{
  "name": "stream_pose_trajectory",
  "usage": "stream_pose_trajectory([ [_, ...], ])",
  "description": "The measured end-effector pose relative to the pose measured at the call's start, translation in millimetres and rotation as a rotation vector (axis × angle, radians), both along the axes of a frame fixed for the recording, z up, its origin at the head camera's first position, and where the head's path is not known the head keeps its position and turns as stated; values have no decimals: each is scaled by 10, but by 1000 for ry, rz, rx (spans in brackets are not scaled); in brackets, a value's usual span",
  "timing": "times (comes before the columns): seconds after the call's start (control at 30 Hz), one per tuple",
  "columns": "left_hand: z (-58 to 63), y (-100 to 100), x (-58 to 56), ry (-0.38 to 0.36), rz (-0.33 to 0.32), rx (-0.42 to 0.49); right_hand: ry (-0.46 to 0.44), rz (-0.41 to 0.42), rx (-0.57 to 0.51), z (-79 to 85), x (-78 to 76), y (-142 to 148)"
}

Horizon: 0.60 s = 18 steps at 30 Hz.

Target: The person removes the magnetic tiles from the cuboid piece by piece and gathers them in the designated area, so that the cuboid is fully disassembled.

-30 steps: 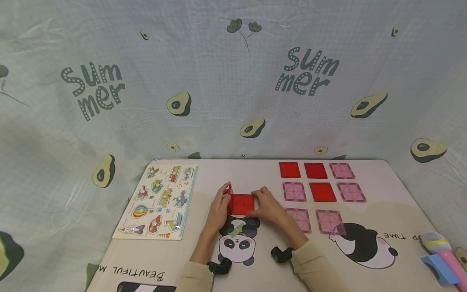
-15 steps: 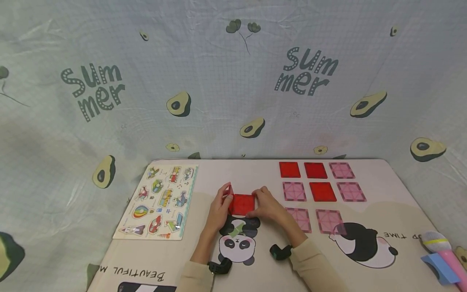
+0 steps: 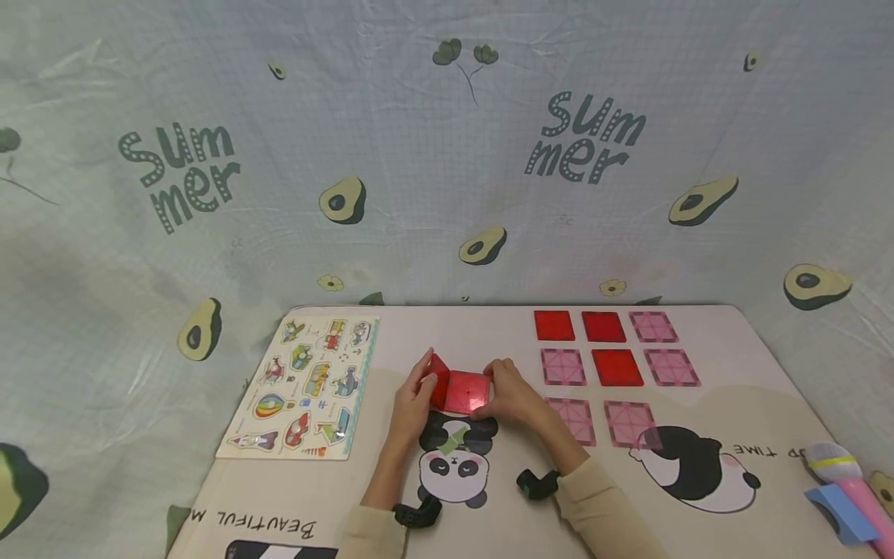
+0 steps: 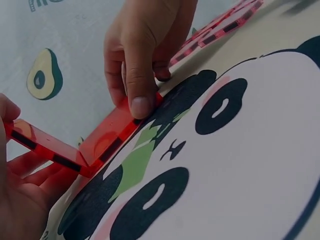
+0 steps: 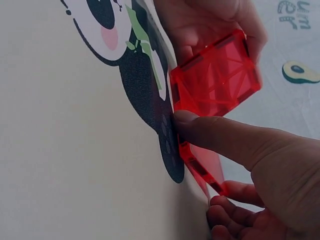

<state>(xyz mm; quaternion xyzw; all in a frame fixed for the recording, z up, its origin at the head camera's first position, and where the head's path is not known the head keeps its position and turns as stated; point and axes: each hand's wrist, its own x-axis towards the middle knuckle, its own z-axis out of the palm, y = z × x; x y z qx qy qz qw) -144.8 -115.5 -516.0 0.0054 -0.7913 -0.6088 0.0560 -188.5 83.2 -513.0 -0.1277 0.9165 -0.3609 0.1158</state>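
Two square red magnetic tiles meet along one edge just above a printed panda. My left hand [image 3: 414,407] pinches the left tile [image 3: 438,379] between thumb and fingers; it leans up and outward to the left. The right tile [image 3: 466,392] lies low, its surface catching a bright glare. My right hand [image 3: 515,394] grips that one at its right side, thumb on the near edge and fingers at the far edge. In the right wrist view the left tile [image 5: 220,75] rises at an angle from the low tile [image 5: 207,157]. Part of each tile is hidden by fingers.
To the right lie rows of loose red tiles [image 3: 618,367] and pink tiles [image 3: 563,366]. A picture puzzle board [image 3: 300,388] lies at the left. At the right edge are a toy microphone [image 3: 862,497] and a blue curved block [image 3: 841,515]. A printed cloth hangs behind the table.
The left tile has tipped from nearly upright to leaning outward left, turned by my left hand. The low tile has shifted slightly right and now shows a glare.
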Motion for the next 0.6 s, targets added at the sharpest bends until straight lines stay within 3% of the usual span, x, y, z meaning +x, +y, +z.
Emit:
stream_pose_trajectory([
  [0.17,-146,-60,-41,5,7,19,-8,7,-58,-25,-12,21],
  [0.6,-50,-197,27,-12,-10,-32,-15,-15,-152,-32,17,91],
])
